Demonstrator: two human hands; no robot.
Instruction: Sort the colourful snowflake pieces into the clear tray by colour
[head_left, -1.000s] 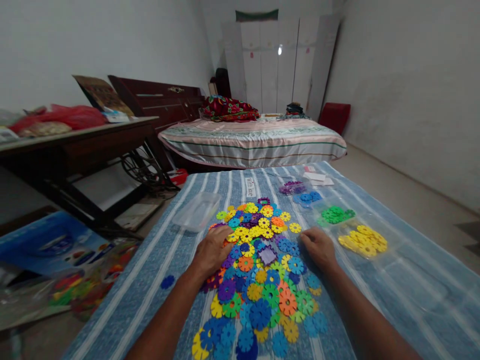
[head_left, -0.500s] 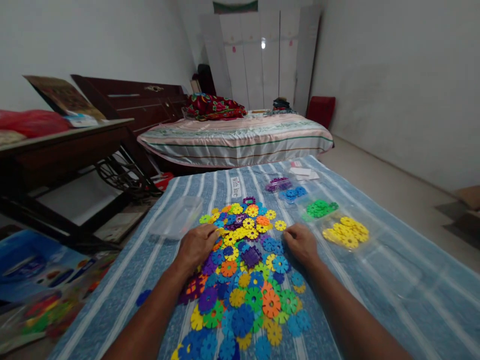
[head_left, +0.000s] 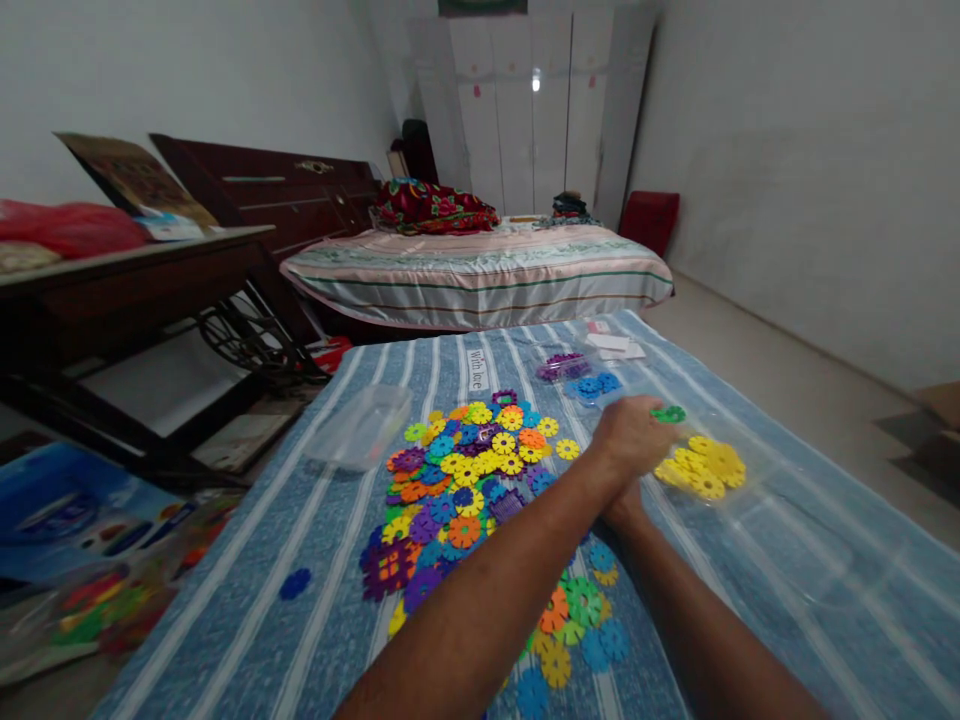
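Observation:
My left hand [head_left: 637, 435] reaches across to the right, over the box of green flower-shaped plastic discs [head_left: 671, 413]. Its visible fingers stretch towards the yellow discs [head_left: 697, 470] in the neighbouring compartment. One larger-looking yellow disc [head_left: 726, 463] lies at the right of that group, apart from my fingertips. Beneath my left wrist is my right hand [head_left: 626, 507], mostly covered, so its fingers are hidden. A loose heap of multicoloured flower discs [head_left: 465, 500] spreads over the striped cloth, partly behind my left forearm. A single dark blue disc [head_left: 295, 583] lies apart on the left.
An upturned-looking clear plastic box [head_left: 360, 428] sits left of the heap. Purple discs [head_left: 562, 367] and blue discs [head_left: 594, 386] lie in clear containers at the back right, near white cards [head_left: 611, 344]. Beyond the cloth stands a bed [head_left: 480, 280]; a dark table [head_left: 135, 260] is at left.
My left hand has moved from the heap's left side across to the containers, crossing over my right arm. My right hand has shifted slightly right and down. The view has turned slightly left.

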